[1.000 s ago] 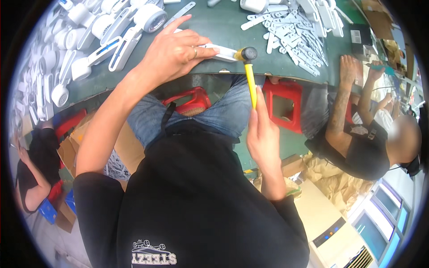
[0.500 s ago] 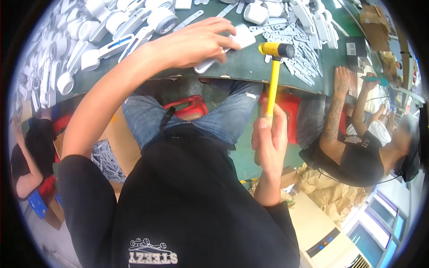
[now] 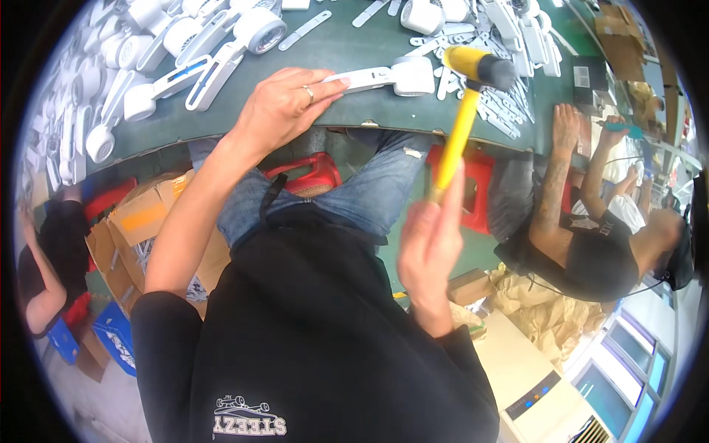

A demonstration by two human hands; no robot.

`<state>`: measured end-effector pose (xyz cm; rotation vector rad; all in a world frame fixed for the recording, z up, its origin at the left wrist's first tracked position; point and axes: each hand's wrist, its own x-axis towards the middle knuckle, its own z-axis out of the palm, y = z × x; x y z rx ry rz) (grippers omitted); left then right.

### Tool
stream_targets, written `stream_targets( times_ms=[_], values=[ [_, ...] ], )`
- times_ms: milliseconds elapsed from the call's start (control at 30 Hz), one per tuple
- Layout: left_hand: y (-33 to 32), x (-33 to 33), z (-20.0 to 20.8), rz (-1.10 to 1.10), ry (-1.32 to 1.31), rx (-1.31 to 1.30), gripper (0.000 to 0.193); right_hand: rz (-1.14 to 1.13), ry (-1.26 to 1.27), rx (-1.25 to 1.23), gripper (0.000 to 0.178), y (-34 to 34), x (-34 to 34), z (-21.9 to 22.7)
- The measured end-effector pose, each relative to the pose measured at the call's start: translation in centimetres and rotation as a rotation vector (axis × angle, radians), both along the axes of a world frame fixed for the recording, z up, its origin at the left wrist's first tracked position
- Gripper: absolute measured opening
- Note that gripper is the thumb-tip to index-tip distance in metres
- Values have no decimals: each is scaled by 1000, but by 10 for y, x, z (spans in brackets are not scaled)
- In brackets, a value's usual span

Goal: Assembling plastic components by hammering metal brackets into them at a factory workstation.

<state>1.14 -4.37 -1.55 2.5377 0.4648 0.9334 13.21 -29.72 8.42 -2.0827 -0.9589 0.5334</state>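
A white handheld fan (image 3: 367, 79) lies crosswise near the front edge of the green table (image 3: 325, 55), its head to the right. My left hand (image 3: 281, 103), with a ring on one finger, grips the left end of its handle. In my right hand (image 3: 432, 247), slightly blurred, is a yellow-handled hammer (image 3: 464, 125) with a yellow and black head. The hammer is raised and leans right, its head above and to the right of the fan's head, apart from it.
Many white fans (image 3: 203, 44) crowd the table's left side. Flat grey strips (image 3: 502, 111) lie heaped at the right, beside more fans. Open cardboard boxes (image 3: 140, 214) stand at lower left. A red stool (image 3: 476, 184) and a co-worker (image 3: 591, 255) are to the right.
My left hand has moved left and down to the handle's end. The fan now lies level, with its head to the right. The hammer has shifted slightly up and right and tilts more.
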Motion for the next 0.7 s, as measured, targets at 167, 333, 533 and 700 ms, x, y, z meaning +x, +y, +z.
stream_targets(
  times_ms=[167, 333, 533, 700],
  values=[
    [1, 2, -1, 8, -9, 18, 27, 126, -89, -136, 63, 11, 4, -12],
    [-1, 1, -2, 20, 9, 17, 27, 129, -167, -185, 59, 21, 7, -29],
    [-1, 3, -2, 3, 2, -1, 28, 113, -210, -11, 57, 15, 4, -35],
    [-1, -2, -6, -18, -32, -75, 39, 160, -149, 26, 55, 9, -1, -13]
  ],
)
